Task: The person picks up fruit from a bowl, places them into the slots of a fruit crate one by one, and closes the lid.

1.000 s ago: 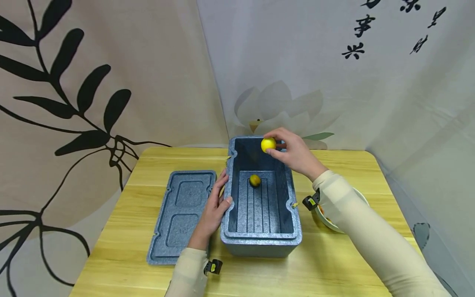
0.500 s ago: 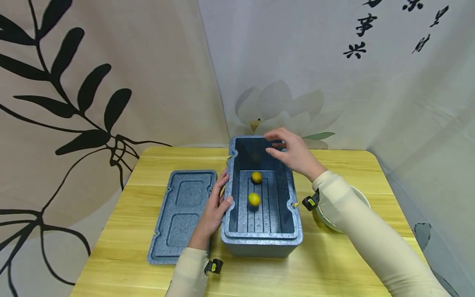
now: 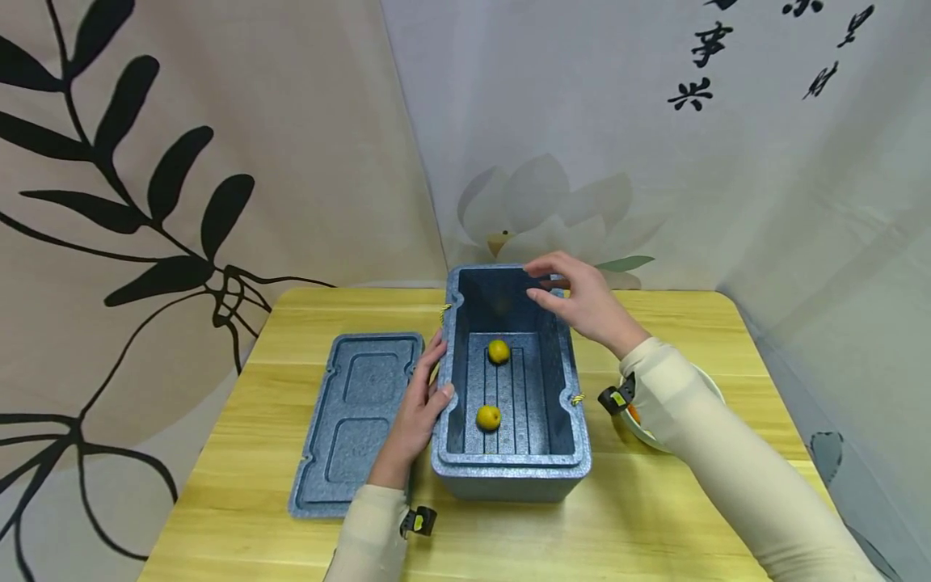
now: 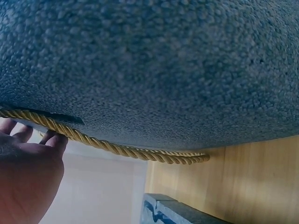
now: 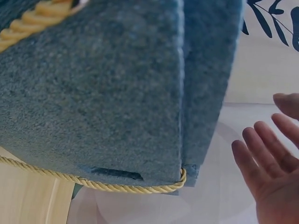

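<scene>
Two small round yellow fruits lie on the ribbed floor of a speckled blue-grey foam box, the far fruit (image 3: 498, 352) towards the back wall and the near fruit (image 3: 488, 418) by the front left. The foam box (image 3: 509, 471) stands lidless on the table. My left hand (image 3: 416, 408) rests against its left side, thumb at the rim; in the left wrist view its fingers lie beside a gold rope handle (image 4: 117, 148). Over the back right rim hovers my right hand (image 3: 582, 303), fingers loosely bent and holding nothing; the right wrist view shows its spread fingers (image 5: 259, 163).
The box's lid (image 3: 356, 420) lies flat on the wooden table (image 3: 240, 453), left of the box. A pale bowl (image 3: 709, 384) with something orange inside stands on the right, partly hidden by the right sleeve. A printed cloth (image 3: 320, 145) hangs behind the table.
The right hand let go of a yellow fruit, which dropped into the box and rolled towards the front. That hand has since shifted slightly right. The left hand stayed put.
</scene>
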The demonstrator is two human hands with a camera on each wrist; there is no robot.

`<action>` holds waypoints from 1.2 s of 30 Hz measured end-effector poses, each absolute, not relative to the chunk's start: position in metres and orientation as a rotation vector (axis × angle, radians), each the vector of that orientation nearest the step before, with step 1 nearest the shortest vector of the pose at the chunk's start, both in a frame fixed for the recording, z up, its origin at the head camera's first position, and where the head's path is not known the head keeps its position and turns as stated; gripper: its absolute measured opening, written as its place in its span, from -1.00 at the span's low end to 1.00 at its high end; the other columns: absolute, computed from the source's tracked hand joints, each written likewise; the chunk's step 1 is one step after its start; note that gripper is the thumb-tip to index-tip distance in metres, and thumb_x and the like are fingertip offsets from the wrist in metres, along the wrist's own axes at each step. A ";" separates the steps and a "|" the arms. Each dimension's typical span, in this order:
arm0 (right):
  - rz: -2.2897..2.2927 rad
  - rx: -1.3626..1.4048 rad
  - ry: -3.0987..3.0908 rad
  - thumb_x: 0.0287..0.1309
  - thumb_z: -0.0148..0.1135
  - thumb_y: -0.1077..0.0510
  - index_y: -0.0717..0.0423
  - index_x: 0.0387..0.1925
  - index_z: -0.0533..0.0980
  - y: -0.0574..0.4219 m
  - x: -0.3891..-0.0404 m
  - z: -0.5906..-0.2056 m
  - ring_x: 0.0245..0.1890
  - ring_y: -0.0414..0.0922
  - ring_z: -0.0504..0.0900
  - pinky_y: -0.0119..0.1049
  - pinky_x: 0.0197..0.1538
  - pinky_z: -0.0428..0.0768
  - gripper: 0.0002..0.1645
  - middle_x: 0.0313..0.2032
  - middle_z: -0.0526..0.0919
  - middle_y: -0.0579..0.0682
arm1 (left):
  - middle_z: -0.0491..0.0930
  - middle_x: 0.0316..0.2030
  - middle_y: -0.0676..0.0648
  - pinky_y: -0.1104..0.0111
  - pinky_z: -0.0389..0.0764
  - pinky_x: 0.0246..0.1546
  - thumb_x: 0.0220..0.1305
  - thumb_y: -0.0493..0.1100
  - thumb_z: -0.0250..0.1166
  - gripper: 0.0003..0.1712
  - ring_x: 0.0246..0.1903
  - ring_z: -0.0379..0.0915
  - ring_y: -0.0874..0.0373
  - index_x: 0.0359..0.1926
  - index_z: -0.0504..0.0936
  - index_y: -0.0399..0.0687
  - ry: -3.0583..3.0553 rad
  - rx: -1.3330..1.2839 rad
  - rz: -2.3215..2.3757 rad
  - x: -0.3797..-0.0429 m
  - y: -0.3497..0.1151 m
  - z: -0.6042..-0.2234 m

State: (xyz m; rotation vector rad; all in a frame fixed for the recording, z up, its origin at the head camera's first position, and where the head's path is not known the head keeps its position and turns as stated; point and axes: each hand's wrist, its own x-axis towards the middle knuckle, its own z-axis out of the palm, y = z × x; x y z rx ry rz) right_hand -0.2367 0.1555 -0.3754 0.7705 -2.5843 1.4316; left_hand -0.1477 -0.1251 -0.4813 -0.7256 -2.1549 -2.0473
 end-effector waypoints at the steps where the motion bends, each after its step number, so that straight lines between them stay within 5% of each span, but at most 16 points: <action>1: 1.432 0.769 -2.580 0.28 0.26 0.15 0.13 0.14 0.52 0.156 -0.236 -0.376 0.06 0.10 0.54 -0.04 0.15 0.46 -0.59 0.08 0.53 0.03 | -0.14 0.51 -0.24 -0.28 -0.09 0.26 0.36 -0.45 -0.01 -0.33 0.47 -0.27 -0.18 0.46 0.09 -0.34 -2.153 -0.725 -2.048 -0.148 -0.125 -0.482; 14: 1.409 0.761 -2.581 0.30 0.24 0.07 0.10 0.13 0.53 0.165 -0.232 -0.377 0.12 0.10 0.49 -0.03 0.22 0.39 -0.60 0.07 0.54 0.00 | -0.13 0.52 -0.16 -0.24 -0.10 0.29 0.40 -0.38 -0.02 -0.35 0.47 -0.27 -0.10 0.48 0.10 -0.26 -2.145 -0.743 -2.034 -0.151 -0.126 -0.485; 28: 1.486 0.687 -2.467 0.23 0.27 0.30 0.26 0.08 0.54 0.192 -0.219 -0.388 0.06 0.04 0.53 0.02 0.18 0.41 -0.62 0.03 0.57 0.15 | -0.12 0.52 -0.20 -0.27 -0.10 0.27 0.39 -0.38 -0.01 -0.34 0.47 -0.24 -0.12 0.48 0.11 -0.25 -2.170 -0.718 -2.017 -0.148 -0.127 -0.488; 36: 1.509 0.573 -2.484 0.23 0.29 0.25 0.18 0.07 0.56 0.207 -0.212 -0.398 0.04 -0.01 0.52 0.00 0.18 0.42 -0.64 0.01 0.59 0.07 | -0.13 0.52 -0.21 -0.28 -0.10 0.27 0.39 -0.38 0.00 -0.34 0.47 -0.24 -0.12 0.48 0.11 -0.26 -2.159 -0.723 -2.036 -0.149 -0.127 -0.486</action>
